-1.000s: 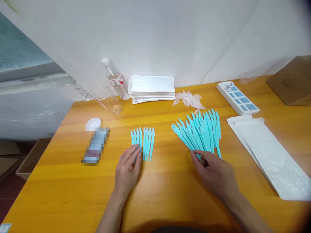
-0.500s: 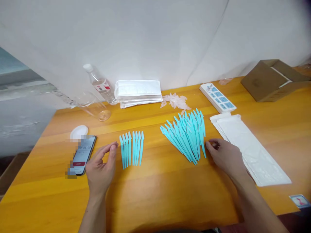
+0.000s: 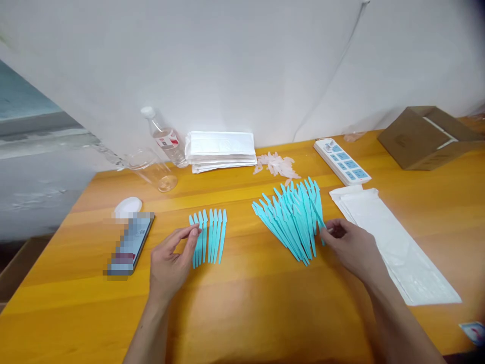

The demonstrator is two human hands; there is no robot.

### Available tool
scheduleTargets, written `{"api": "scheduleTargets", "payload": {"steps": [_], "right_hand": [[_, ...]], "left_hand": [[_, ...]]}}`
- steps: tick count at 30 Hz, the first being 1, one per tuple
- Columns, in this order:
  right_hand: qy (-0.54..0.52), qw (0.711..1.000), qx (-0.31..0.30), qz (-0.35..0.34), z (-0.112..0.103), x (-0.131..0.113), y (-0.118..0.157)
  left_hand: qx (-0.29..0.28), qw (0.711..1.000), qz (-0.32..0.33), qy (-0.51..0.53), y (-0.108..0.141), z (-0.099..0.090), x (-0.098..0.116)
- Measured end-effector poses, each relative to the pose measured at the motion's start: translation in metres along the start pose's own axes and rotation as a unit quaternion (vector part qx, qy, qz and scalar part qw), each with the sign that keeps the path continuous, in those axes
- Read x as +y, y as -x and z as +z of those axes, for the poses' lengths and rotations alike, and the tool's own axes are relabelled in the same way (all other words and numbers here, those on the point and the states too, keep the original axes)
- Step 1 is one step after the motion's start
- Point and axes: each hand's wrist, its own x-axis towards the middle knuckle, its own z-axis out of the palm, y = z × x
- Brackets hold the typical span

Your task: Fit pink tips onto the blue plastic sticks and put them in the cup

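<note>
The right hand (image 3: 352,250), right of centre in the frame, pinches the lower end of one turquoise knife-shaped piece (image 3: 317,211) between thumb and forefinger. That piece slants up to the left across the right edge of a fanned heap of turquoise pieces (image 3: 293,220), which overlap one another.

The left hand (image 3: 170,265), left of centre, has its thumb and forefinger close together over the left end of a row of turquoise pieces (image 3: 215,236); whether it grips one of them cannot be told. The row lies side by side in two small groups.

Farther out, a partly pixelated phone (image 3: 132,245) and a round white lid (image 3: 128,208) lie to the left. A clear jar (image 3: 151,169), a labelled bottle (image 3: 166,140), stacked white packets (image 3: 222,146) and pale translucent bits (image 3: 278,165) line the back. Toward the right are a power strip (image 3: 343,162), white sleeves (image 3: 396,245) and an open cardboard box (image 3: 420,139) on the wooden table (image 3: 242,308).
</note>
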Motion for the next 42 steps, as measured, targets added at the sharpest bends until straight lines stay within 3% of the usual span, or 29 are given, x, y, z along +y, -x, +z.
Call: {"api": "scheduleTargets", "payload": {"steps": [3,5,8,11,14,18,22,25,28,31,35,38,42], "right_hand": [[-0.067,0.995,0.019,-0.067,-0.001,-0.013,0.006],[-0.09,0.987,-0.01,-0.131,0.004,-0.031,0.011],[-0.083,0.966,-0.07,-0.233,0.018,-0.061,0.018],[-0.095,0.942,-0.12,-0.299,0.032,-0.083,0.023],[-0.101,0.928,-0.129,-0.333,0.04,-0.087,0.024],[-0.1,0.939,-0.103,-0.314,0.042,-0.078,0.018],[-0.102,0.948,-0.078,-0.291,0.042,-0.071,0.01],[-0.095,0.95,-0.068,-0.288,0.042,-0.07,0.007],[-0.087,0.952,-0.059,-0.286,0.041,-0.07,0.008],[-0.085,0.954,-0.053,-0.283,0.039,-0.071,0.011],[-0.105,0.955,-0.063,-0.271,0.038,-0.079,0.02],[-0.13,0.959,-0.08,-0.238,0.041,-0.086,0.029],[-0.149,0.959,-0.098,-0.219,0.049,-0.095,0.043]], "left_hand": [[-0.025,0.999,0.039,0.002,-0.027,0.016,0.004],[-0.066,0.995,0.071,-0.01,-0.055,0.041,0.01],[-0.174,0.975,0.11,-0.079,-0.106,0.094,0.022],[-0.196,0.967,0.11,-0.122,-0.149,0.15,0.034],[-0.192,0.966,0.083,-0.153,-0.175,0.189,0.04],[-0.204,0.964,0.055,-0.16,-0.186,0.207,0.037],[-0.24,0.962,0.049,-0.119,-0.182,0.2,0.031],[-0.274,0.958,0.042,-0.069,-0.173,0.184,0.029],[-0.313,0.949,0.034,-0.01,-0.154,0.155,0.029],[-0.339,0.932,-0.042,0.12,-0.116,0.114,0.028],[-0.32,0.88,-0.193,0.294,-0.04,0.067,0.029],[-0.28,0.821,-0.278,0.414,0.008,0.052,0.033],[-0.236,0.709,-0.357,0.56,0.029,0.047,0.04]]}}
